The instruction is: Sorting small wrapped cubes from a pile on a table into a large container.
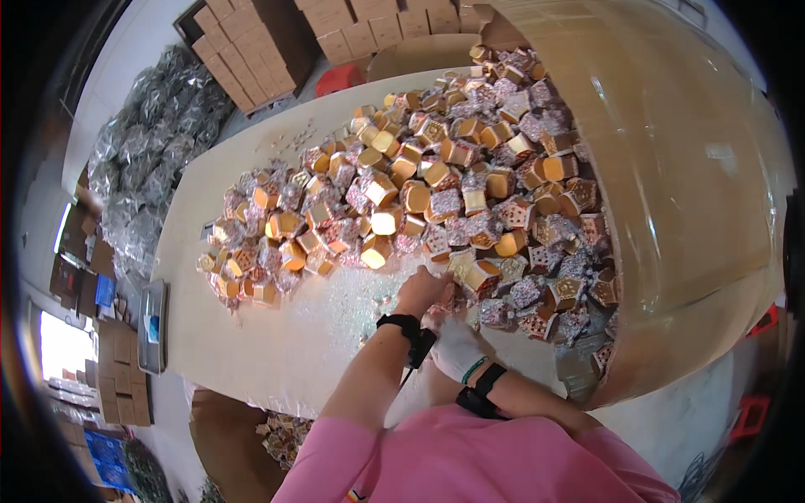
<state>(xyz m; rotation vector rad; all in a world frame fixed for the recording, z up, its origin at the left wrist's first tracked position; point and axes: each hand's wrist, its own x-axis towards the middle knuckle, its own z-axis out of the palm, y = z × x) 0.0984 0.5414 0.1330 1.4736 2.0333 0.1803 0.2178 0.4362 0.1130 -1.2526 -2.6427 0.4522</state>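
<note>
My bare left hand [422, 292] is at the near edge of a big heap of small house-shaped ornaments [444, 204], its fingers curled in a pinch. My right hand [457, 348], in a white glove with bare fingertips, meets it from the right, closed around a small reddish house-shaped ornament [455, 299]. The hands and the heap partly hide that ornament. Whatever the left fingers pinch is too small to make out. Heaped ornaments have gold bases, patterned walls and glittery roofs. Loose glitter [356, 306] lies on the table left of my left hand.
The pale table [226, 344] carries the heap. A large tipped cardboard box [679, 184] stands at the right, with ornaments spilling from its mouth. Below the table's near-left edge is an open carton [220, 440] holding more pieces. Clear plastic bags [151, 151] and stacked cartons [251, 59] stand beyond.
</note>
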